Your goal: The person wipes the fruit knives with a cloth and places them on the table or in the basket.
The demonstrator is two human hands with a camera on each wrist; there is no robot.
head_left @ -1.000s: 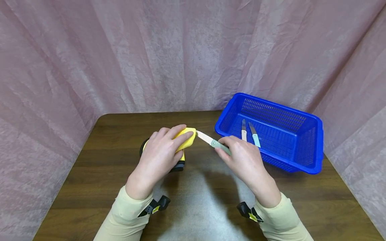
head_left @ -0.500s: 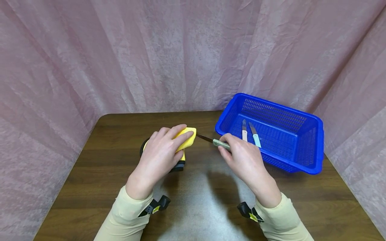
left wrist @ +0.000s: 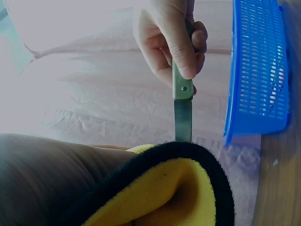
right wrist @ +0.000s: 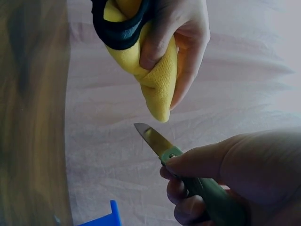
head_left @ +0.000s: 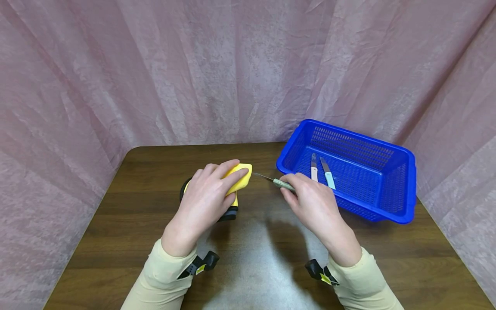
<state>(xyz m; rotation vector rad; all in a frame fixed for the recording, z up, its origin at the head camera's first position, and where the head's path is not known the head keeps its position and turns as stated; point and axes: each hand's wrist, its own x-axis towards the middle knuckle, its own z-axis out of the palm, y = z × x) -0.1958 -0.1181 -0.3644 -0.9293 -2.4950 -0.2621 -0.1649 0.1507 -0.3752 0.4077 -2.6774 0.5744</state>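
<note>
My left hand (head_left: 207, 196) pinches a folded yellow cloth (head_left: 242, 176) with a black border, held above the table. The thumb presses into the cloth's fold in the right wrist view. My right hand (head_left: 313, 206) grips a small knife by its green handle (right wrist: 207, 193), thumb near the pivot. The knife's blade (right wrist: 153, 138) points toward the cloth's tip, with a small gap between them in the right wrist view. From the head view the blade is seen nearly edge-on, a thin line. Part of the handle is hidden by my right fingers.
A blue plastic basket (head_left: 403, 185) stands at the right of the wooden table (head_left: 128, 215). Inside it lie a knife with a pink handle (head_left: 314, 173) and one with a light blue handle (head_left: 329, 180). A pink curtain (head_left: 232, 77) hangs behind.
The knife in my right hand has turned about its length, its blade going from flat and bright to edge-on, and it shifted slightly right. My left hand and the cloth stay put.
</note>
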